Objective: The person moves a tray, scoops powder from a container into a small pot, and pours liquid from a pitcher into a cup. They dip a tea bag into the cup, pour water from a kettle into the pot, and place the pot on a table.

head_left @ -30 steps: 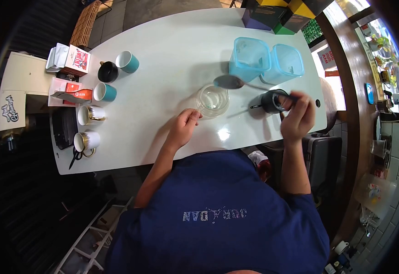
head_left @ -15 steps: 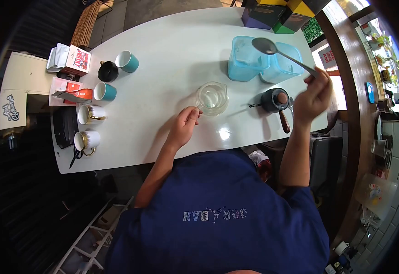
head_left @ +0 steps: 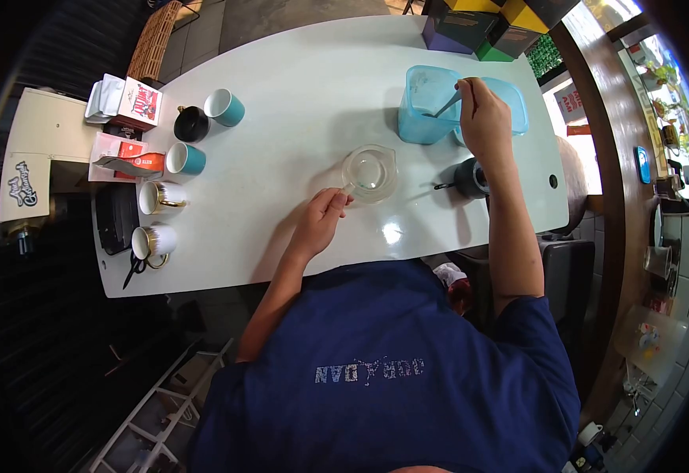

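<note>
My left hand (head_left: 318, 221) is closed on the handle of a clear glass jug (head_left: 370, 174) standing on the white table. Only a faint whitish tint shows inside the jug. My right hand (head_left: 486, 118) grips a metal spoon (head_left: 448, 104) by its handle, with the bowl end down inside a translucent blue container (head_left: 421, 130). The spoon's tip is partly hidden by the container. A second blue container (head_left: 515, 106) stands right behind my hand. Below my right wrist sits a dark pot (head_left: 467, 180), partly covered by my forearm.
Teal cups (head_left: 224, 107), a black cup (head_left: 191, 124) and white-and-gold mugs (head_left: 160, 198) line the table's left side. Beyond them are coffee packets (head_left: 130, 163) and scissors (head_left: 133, 268). Coloured boxes (head_left: 463, 27) stand at the far right edge.
My right hand has moved left and up, lowering the spoon from the air into the blue container. My left hand still holds the jug in nearly the same place.
</note>
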{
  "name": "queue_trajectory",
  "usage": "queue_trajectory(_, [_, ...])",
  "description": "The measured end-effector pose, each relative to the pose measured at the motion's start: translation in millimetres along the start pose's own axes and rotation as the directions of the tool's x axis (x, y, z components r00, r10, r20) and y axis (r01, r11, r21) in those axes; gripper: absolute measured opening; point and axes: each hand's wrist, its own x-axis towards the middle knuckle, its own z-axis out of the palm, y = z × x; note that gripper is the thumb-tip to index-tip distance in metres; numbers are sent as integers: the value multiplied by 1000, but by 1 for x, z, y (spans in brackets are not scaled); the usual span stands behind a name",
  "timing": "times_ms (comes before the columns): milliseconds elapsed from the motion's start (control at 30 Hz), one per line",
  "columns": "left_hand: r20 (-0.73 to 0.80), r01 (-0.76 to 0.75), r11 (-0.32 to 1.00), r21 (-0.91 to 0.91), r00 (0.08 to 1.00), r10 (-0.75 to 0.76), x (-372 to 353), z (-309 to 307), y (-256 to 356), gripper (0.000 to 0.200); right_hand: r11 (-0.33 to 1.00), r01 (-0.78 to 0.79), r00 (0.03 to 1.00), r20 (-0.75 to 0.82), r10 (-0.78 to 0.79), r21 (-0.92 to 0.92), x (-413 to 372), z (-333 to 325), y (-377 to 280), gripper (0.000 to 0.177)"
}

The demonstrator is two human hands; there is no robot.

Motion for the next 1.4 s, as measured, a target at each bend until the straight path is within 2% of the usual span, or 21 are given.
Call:
queue_trajectory(167, [17, 6, 1000, 9, 1000, -6, 1, -1, 0, 32, 1000, -19, 1000, 4, 19, 13, 2, 1, 1, 20])
queue_trajectory(233, [17, -21, 1000, 8, 1000, 21, 2, -2, -1, 33, 993, -113, 993, 19, 113, 24, 4, -1, -1, 23])
queue_trajectory(367, [21, -17, 1000, 16, 1000, 16, 2, -2, -1, 33, 986, -169, 986, -12, 169, -5, 5, -1, 1, 25])
queue_trajectory(433, [24, -17, 1000, 13, 1000, 17, 2, -3, -1, 33, 983, -182, 979, -96, 182, 5, 3, 0, 4, 26])
queue_trajectory(667, [51, -3, 1000, 23, 999, 2, 2, -4, 1, 31, 962, -272, 941, -200, 273, 36, 4, -19, 3, 28])
queue_trajectory(733, [55, 4, 1000, 24, 998, -5, 2, -4, 2, 31, 938, -328, 905, -246, 346, 115, 4, -30, -2, 29])
queue_trajectory(900, [37, -12, 1000, 5, 999, 12, 3, -3, -2, 31, 943, -251, 871, -374, 318, 218, 4, -57, -6, 30])
queue_trajectory(1000, [19, -25, 1000, 4, 999, 25, 2, -2, -1, 31, 934, -98, 863, -438, 251, 342, 2, -70, -18, 30])
queue_trajectory(1033, [17, -22, 1000, 11, 1000, 22, 2, -3, 0, 31, 935, -99, 863, -439, 252, 341, -1, -72, -23, 30])
queue_trajectory(1100, [14, -13, 1000, 20, 1000, 13, 2, -2, 2, 32, 867, -2, 860, -441, 256, 499, -8, -75, -35, 29])
queue_trajectory(1200, [13, -13, 1000, 27, 1000, 13, 2, -2, 2, 32, 871, 19, 878, -425, 220, 492, -34, -71, -44, 28])
queue_trajectory(1267, [12, -21, 999, 25, 1000, 20, 1, -3, 1, 32, 763, 77, 899, -376, 225, 641, -59, -59, -49, 27])
queue_trajectory(1333, [26, 17, 1000, 11, 1000, -17, 1, -2, 0, 32, 799, 276, 933, -347, -91, 534, -85, -47, -35, 22])
queue_trajectory(1400, [36, 20, 1000, 22, 999, -20, 1, -3, 0, 32, 767, 577, 810, -310, -497, 279, -92, -46, -31, 19])
